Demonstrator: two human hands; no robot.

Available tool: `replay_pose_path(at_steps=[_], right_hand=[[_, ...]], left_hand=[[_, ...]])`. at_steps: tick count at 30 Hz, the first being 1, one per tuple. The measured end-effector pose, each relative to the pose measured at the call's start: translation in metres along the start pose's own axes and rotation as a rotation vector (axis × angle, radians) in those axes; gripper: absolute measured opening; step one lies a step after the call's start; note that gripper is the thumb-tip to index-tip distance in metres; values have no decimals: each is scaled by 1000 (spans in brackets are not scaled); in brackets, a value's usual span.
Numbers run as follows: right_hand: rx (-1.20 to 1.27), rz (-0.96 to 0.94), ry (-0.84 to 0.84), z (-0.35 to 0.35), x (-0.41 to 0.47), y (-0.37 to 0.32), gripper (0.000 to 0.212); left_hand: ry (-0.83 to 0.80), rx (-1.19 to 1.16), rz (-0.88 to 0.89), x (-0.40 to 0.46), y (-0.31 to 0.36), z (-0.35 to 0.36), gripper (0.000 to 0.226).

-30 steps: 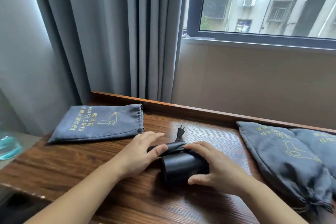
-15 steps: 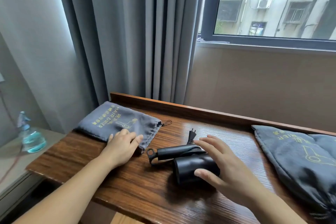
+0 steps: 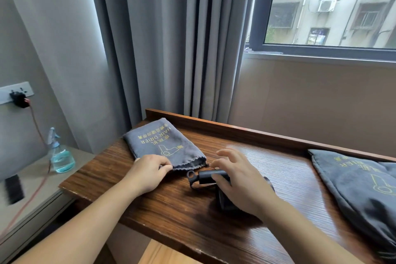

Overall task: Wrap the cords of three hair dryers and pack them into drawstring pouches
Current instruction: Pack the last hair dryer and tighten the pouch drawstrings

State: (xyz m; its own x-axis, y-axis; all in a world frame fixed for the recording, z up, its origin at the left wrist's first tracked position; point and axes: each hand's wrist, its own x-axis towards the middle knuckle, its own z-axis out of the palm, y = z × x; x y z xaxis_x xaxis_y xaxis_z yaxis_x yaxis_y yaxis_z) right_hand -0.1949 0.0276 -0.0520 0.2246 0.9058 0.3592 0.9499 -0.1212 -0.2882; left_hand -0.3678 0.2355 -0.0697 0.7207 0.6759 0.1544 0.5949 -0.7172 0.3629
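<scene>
left hand [image 3: 150,172] now pinching pouch [image 3: 162,146] mouth

a wooden table [image 3: 162,210] stands against grey curtains [image 3: 171,38] and a window [image 3: 325,6]. left of it, a spray bottle [image 3: 59,154] sits on a low shelf [image 3: 34,180], near a black brush [image 3: 14,189]. a plug [image 3: 19,99] sits in the wall socket [image 3: 12,91].

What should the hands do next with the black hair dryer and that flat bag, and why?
Probably pull the flat pouch's mouth open. The left hand already pinches its gathered edge, the right hand rests on the folded hair dryer beside it, and the pouch lies empty-looking and closed.
</scene>
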Motion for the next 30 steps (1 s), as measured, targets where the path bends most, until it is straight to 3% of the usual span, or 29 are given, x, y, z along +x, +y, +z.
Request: replay_pose_path(at_steps=[3, 7, 9, 13, 16, 18, 20, 24, 27, 30], right_hand=[[-45, -53, -43, 15, 23, -9, 29], [-154, -8, -312, 30, 47, -18, 47], [-136, -12, -341, 31, 53, -23, 62], [64, -84, -375, 14, 51, -24, 36], [86, 42, -203, -8, 48, 4, 32], [72, 161, -184, -22, 44, 29, 36], [71, 230, -234, -29, 40, 51, 37], [120, 267, -511, -21, 46, 67, 38], [82, 276, -676, -14, 56, 60, 43], [40, 277, -697, -15, 55, 64, 53]], left_hand=[[87, -115, -22, -14, -2, -10, 17], [248, -176, 1, -31, -6, -20, 13], [288, -134, 30, -36, -8, -23, 12], [86, 74, 126, -41, -10, -9, 24], [93, -128, 238, -44, 10, 9, 42], [94, -272, 342, -49, 32, 20, 46], [-31, -266, 422, -53, 58, 31, 64], [-238, -57, 405, -49, 92, 45, 97], [-246, 6, 366, -43, 104, 48, 95], [-223, 17, 368, -36, 102, 51, 80]])
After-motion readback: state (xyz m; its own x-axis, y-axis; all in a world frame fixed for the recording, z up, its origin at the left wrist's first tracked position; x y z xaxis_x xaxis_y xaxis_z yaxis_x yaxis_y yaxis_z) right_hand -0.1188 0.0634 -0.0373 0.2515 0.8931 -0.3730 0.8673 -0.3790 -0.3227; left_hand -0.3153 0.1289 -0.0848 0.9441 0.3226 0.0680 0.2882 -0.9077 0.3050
